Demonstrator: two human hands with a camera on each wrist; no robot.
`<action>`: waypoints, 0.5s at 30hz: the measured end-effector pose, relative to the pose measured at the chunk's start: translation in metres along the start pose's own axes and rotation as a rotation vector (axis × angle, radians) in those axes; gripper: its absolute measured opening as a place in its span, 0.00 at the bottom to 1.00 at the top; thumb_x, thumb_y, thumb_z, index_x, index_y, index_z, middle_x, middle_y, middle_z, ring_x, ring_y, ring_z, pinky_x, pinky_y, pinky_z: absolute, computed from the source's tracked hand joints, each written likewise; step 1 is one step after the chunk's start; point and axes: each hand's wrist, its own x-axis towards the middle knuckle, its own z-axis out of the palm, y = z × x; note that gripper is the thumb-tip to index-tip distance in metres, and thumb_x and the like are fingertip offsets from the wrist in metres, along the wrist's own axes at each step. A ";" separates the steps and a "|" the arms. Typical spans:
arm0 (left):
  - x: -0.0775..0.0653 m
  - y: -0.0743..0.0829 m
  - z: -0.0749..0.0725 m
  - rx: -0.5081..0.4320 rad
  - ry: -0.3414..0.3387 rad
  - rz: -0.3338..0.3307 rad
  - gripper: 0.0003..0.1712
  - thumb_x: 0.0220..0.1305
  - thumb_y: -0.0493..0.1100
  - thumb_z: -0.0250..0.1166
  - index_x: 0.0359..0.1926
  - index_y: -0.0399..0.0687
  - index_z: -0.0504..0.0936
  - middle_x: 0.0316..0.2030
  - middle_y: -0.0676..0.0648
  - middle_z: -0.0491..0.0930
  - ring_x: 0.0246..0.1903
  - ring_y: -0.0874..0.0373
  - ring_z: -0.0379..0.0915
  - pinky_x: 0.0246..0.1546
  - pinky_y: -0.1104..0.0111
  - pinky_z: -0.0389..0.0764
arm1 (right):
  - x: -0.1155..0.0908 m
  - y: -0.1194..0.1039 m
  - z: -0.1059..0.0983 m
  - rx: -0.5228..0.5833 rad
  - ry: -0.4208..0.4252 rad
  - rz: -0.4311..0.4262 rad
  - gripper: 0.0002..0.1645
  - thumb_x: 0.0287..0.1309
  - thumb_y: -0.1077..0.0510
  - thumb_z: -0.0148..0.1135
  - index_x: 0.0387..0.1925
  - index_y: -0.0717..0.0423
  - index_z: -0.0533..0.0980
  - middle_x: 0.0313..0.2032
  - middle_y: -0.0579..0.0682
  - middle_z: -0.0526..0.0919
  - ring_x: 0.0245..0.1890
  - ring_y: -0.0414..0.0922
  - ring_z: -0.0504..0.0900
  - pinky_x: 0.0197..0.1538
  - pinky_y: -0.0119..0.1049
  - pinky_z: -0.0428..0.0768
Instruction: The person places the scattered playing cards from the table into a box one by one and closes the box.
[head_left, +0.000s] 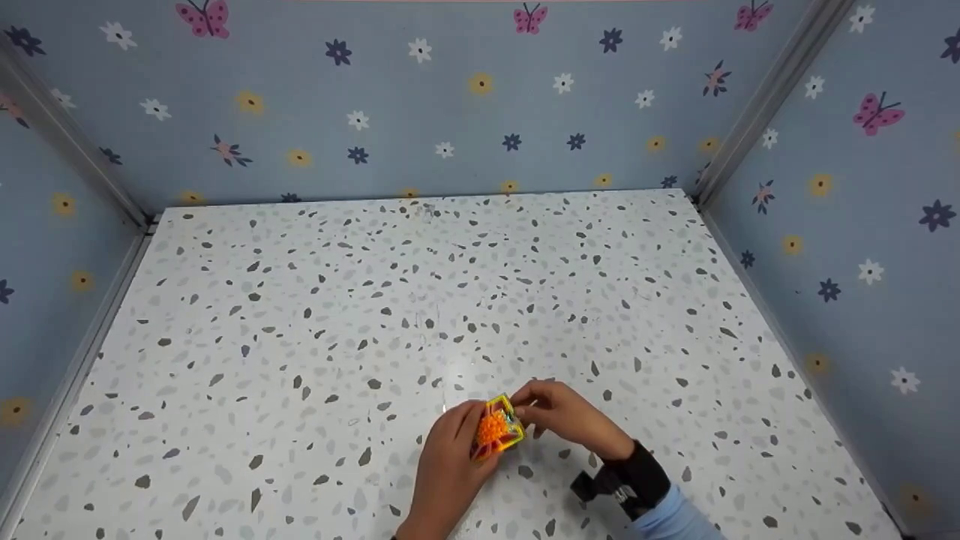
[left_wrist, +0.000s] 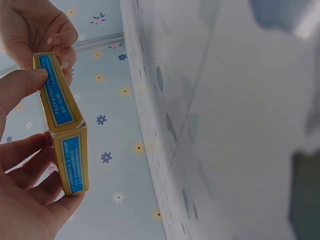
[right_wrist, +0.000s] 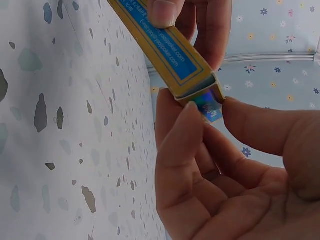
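A small playing card box (head_left: 495, 429), yellow-edged with an orange and red face, is held above the table near its front edge. In the left wrist view, my left hand (left_wrist: 25, 195) grips the box (left_wrist: 60, 105) with the thumb on one blue-labelled narrow side and fingers around the far edges. My right hand (right_wrist: 225, 175) pinches the box's end in the right wrist view, thumb on one corner and a fingertip on the other. A shiny blue end flap (right_wrist: 209, 107) stands slightly out from the box there. What lies inside the box is hidden.
A white speckled table (head_left: 420, 300) lies under the hands. Blue panels with flowers and butterflies (head_left: 450, 112) stand along its back and both sides. A black strap (head_left: 637, 480) with a small mount sits on the right wrist, below a light blue sleeve (head_left: 679, 517).
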 end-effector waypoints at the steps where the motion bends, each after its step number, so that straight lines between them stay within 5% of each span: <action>1: 0.000 0.000 0.000 -0.001 -0.001 0.000 0.39 0.41 0.48 0.76 0.57 0.44 0.74 0.52 0.48 0.74 0.51 0.54 0.71 0.55 0.60 0.76 | 0.000 0.000 0.000 -0.001 0.003 -0.001 0.14 0.62 0.54 0.56 0.45 0.57 0.77 0.46 0.54 0.79 0.35 0.42 0.80 0.35 0.38 0.82; 9: 0.002 0.000 0.001 -0.009 0.003 -0.017 0.37 0.43 0.49 0.75 0.56 0.45 0.75 0.51 0.49 0.75 0.50 0.54 0.72 0.54 0.60 0.76 | 0.002 -0.001 0.003 -0.014 0.036 -0.010 0.16 0.62 0.53 0.56 0.45 0.59 0.77 0.43 0.55 0.81 0.33 0.38 0.80 0.31 0.31 0.81; 15: 0.005 -0.001 0.003 0.006 0.036 -0.034 0.37 0.42 0.51 0.75 0.55 0.44 0.75 0.49 0.48 0.75 0.48 0.55 0.73 0.52 0.60 0.78 | 0.002 -0.002 0.007 0.015 0.022 0.015 0.20 0.62 0.53 0.56 0.51 0.61 0.73 0.42 0.56 0.80 0.34 0.41 0.80 0.34 0.35 0.83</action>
